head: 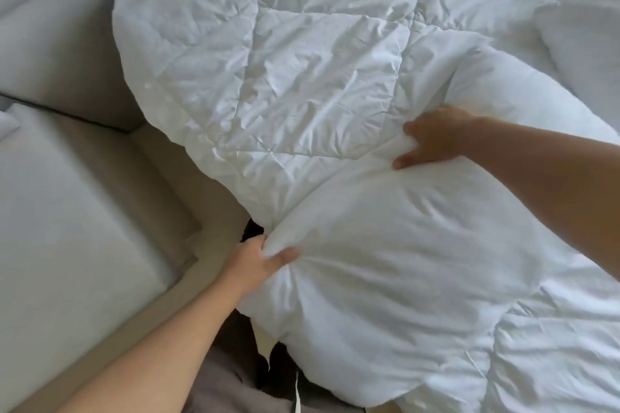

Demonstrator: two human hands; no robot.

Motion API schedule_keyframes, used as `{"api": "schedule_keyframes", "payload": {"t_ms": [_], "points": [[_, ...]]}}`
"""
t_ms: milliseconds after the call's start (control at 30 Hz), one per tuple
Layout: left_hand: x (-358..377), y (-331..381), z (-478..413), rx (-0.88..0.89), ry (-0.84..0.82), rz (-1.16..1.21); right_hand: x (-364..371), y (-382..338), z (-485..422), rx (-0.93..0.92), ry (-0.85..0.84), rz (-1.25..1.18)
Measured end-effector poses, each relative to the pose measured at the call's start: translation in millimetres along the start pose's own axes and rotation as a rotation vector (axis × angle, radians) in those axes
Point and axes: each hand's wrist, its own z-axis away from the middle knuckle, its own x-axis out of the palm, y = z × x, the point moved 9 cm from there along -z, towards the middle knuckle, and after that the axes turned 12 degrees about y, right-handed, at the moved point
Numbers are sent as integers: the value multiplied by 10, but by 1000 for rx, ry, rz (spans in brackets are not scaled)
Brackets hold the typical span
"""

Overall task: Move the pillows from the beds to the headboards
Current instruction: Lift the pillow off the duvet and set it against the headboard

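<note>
Pillow, plump and white, fills the view from center toward 5 o'clock, lying on a rumpled white quilted duvet. The padded beige headboard runs along 9 to 11 o'clock, apart from the pillow, which has not reached it. Right hand pinches its far edge at 2 o'clock; left hand grips its corner at 7 o'clock. The move looks barely begun.

Left hand fingers buried under pillow corner; second pillow cut off at 2 o'clock edge.
</note>
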Motion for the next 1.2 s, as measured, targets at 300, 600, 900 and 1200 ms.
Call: {"api": "schedule_keyframes", "payload": {"t_ms": [300, 600, 900, 1200], "points": [[-115, 474, 484, 67, -62, 51, -584, 225, 718, 138, 242, -41], [-752, 1261, 1372, 266, 25, 149, -1801, 338, 1729, 240, 431, -121], [-2012, 1843, 1553, 409, 153, 175, -3176, 130, 1774, 285, 634, -91], [-3501, 2539, 788, 465, 122, 202, -4349, 103, 683, 372, 638, -172]]}}
